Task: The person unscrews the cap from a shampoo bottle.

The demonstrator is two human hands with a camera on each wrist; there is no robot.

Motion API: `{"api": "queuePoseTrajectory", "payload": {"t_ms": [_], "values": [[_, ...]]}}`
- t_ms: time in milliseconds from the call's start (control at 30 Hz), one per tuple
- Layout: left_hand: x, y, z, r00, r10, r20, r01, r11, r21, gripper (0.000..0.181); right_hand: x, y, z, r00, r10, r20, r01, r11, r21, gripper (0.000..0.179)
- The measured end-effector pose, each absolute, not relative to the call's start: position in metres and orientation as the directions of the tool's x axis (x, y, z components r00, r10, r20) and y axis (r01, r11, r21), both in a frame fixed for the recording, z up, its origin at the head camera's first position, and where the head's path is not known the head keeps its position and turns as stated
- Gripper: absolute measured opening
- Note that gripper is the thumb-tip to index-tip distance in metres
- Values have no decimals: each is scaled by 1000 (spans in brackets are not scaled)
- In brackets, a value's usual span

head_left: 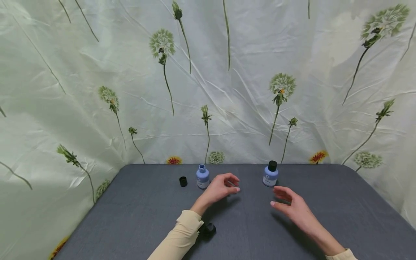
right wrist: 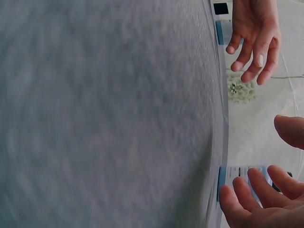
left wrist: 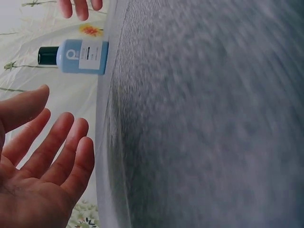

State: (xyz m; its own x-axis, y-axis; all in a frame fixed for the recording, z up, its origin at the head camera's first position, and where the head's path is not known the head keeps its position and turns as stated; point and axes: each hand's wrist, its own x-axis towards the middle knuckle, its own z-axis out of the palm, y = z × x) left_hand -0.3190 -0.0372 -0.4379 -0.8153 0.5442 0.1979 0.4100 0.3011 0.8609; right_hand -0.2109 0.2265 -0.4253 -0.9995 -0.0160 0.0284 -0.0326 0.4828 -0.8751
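Two small blue bottles with pale labels stand upright on the dark grey table. The left bottle (head_left: pixel 203 177) has no cap on its neck, and a black cap (head_left: pixel 183 181) lies just left of it. On the right bottle (head_left: pixel 270 174) a black cap is in place. My left hand (head_left: pixel 221 187) hovers right of the uncapped bottle, fingers loosely bent and holding nothing. Just in front of the capped bottle is my right hand (head_left: pixel 292 207), also empty, with its thumb apart from the fingers. In the right wrist view its fingers (right wrist: pixel 259 185) overlap that bottle.
A black object (head_left: pixel 208 230), partly hidden, shows at the left sleeve cuff. Behind the table (head_left: pixel 146 216) hangs a pale curtain (head_left: pixel 247 108) printed with dandelions, which also runs along the sides.
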Motion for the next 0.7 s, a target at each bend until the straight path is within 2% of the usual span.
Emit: {"api": "queuePoseTrajectory", "payload": {"t_ms": [700], "values": [[-332,-9,-430,-826,535,174,403,347,847,30,-234,255,-428,-998,8,58,-42,586,-809,61]]}}
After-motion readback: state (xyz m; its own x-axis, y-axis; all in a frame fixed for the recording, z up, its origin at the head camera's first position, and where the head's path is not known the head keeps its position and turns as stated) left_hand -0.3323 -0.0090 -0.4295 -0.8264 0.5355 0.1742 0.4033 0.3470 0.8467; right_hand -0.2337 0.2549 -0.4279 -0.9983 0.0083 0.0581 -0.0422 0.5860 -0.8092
